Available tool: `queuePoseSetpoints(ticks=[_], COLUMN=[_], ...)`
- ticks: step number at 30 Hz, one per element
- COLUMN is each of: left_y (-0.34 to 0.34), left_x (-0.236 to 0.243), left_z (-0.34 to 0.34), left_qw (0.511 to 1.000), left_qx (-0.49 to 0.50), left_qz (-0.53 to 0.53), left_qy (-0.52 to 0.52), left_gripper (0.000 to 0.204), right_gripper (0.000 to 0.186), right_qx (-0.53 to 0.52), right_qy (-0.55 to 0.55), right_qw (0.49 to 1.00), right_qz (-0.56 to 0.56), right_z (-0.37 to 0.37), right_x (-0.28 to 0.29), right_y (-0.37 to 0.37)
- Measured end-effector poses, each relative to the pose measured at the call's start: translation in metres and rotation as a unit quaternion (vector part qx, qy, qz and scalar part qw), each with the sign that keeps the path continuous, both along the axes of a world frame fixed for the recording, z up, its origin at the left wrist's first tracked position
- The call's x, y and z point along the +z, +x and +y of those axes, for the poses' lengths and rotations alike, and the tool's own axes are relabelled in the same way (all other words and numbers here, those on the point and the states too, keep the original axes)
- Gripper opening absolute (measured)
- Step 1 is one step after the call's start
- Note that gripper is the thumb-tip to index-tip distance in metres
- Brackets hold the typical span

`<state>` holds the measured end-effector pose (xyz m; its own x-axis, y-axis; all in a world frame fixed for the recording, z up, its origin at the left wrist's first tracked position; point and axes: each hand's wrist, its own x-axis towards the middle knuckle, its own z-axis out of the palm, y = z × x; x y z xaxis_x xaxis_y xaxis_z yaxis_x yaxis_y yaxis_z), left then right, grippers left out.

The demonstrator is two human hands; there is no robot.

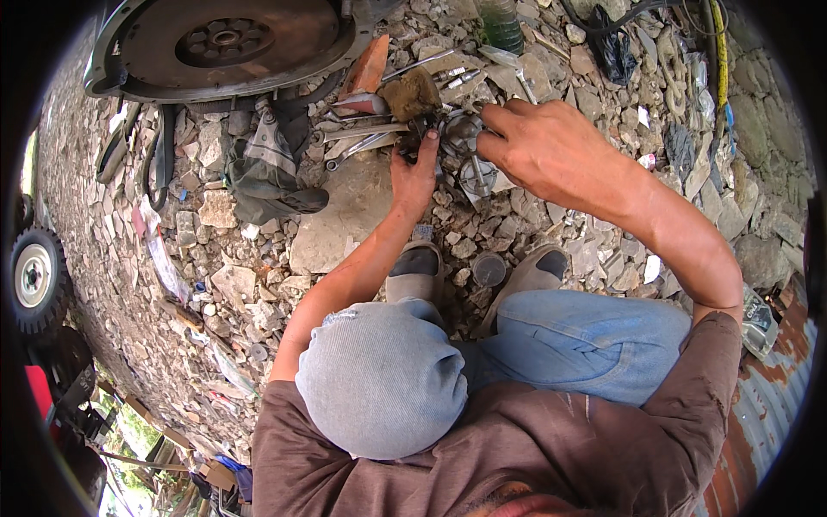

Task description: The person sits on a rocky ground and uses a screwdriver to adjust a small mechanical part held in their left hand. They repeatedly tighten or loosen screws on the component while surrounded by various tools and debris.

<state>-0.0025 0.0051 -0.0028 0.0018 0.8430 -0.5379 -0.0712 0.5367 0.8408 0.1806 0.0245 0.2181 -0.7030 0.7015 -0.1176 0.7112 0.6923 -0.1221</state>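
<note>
Grey metal sits at the centre of my view: a metal part (465,136) lies between the two hands, with a disc (478,178) just below it; whether the two are joined I cannot tell. The left hand (414,177) is nearly closed, thumb and fingers pinching a black part (420,127) at the metal part's left edge; the right hand (532,145) is half curled over the right edge, fingertips bent inward, and I cannot tell whether they grip anything.

Above the left hand a brown sponge (411,95) crowds the thumb; spanners (366,133) fan out to its left, their ends over the upper edge of a flat stone (345,211); that stone gives a level patch between the left forearm and a dark rag (271,177). Beyond the sponge lie spark plugs (461,77) and an orange wedge (369,65); the flywheel (224,39) bounds the upper left with its thick rim.

To the right I see more room, a wide stretch of loose stones (603,108) reaching toward a yellow hose (720,60); toward the body, the shoes (415,274) and a round cap (488,269) between them narrow the space; a rusty sheet (767,414) edges the lower right.
</note>
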Motion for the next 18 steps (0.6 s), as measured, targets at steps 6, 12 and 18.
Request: queuePoseSetpoints(ticks=[6, 12, 18], left_y=[-0.001, -0.002, -0.001], left_x=[0.002, -0.002, -0.018], left_z=[0.001, 0.000, 0.000], left_qw=[1.000, 1.000, 1.000], left_qx=[-0.007, -0.011, -0.006], left_qz=[0.014, 0.019, -0.003], left_qy=[-0.006, -0.006, 0.005], left_gripper=[0.089, 0.091, 0.088], right_gripper=[0.013, 0.013, 0.014], right_qx=[0.005, 0.005, 0.017], right_qy=[0.011, 0.012, 0.002], right_qw=[1.000, 1.000, 1.000], right_qz=[-0.001, -0.001, 0.014], right_z=[-0.001, -0.002, -0.001], right_x=[-0.001, -0.002, -0.001], right_y=[-0.001, -0.001, -0.004])
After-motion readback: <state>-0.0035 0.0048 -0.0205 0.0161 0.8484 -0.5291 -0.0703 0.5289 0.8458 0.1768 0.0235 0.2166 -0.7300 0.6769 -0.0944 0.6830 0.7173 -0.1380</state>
